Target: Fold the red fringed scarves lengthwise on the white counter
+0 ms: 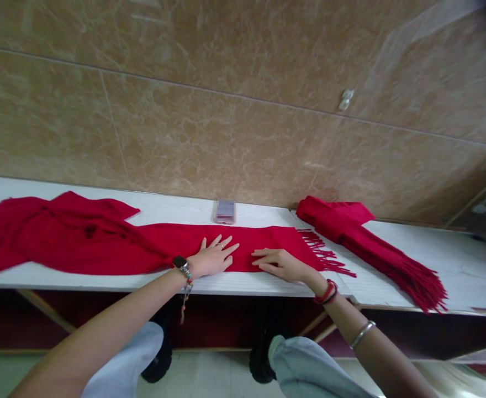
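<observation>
A long red scarf (172,237) lies along the white bench top, bunched and twisted at the left and smoothed flat toward its fringed right end. My left hand (212,258) rests on the flat part, fingers spread, with a ring and a dark watch on that arm. Farther right, my right hand (282,264) touches the same cloth near the fringe, its fingers stretched out to the left. Nothing is gripped in either hand. A second red scarf (350,229), folded into a narrow strip with its fringe toward the front edge, lies to the right.
Against the wall, behind the scarf, lies a phone (225,211). The marble-patterned wall (226,138) rises along the back of the white bench top (263,283). A small white fitting (345,99) sticks out of the wall. Dark open shelving (214,326) shows beneath the front edge.
</observation>
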The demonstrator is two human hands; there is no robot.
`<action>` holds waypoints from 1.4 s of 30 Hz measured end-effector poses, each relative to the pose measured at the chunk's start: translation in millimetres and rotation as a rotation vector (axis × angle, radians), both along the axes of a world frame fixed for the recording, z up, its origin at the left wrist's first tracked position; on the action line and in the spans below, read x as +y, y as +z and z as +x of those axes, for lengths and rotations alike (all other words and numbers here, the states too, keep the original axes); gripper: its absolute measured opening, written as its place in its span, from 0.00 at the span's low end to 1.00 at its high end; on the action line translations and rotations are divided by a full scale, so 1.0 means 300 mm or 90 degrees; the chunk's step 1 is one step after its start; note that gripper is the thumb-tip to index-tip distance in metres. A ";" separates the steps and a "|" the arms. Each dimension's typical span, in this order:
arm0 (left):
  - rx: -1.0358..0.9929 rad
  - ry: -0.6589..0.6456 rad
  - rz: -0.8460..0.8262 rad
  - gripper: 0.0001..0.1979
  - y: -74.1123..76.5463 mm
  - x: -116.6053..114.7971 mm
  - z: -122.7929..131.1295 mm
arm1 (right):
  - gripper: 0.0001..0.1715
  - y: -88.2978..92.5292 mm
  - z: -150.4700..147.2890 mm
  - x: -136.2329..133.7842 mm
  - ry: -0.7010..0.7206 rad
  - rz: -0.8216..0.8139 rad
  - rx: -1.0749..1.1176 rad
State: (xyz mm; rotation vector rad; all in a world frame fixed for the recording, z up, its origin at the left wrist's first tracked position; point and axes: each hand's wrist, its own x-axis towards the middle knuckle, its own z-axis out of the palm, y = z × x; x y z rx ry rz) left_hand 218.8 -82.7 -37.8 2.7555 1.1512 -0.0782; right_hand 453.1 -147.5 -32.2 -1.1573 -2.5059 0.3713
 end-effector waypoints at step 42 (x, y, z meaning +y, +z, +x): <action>0.010 0.202 -0.042 0.42 -0.015 0.115 0.050 | 0.27 -0.099 0.266 0.222 -0.588 -0.045 -0.278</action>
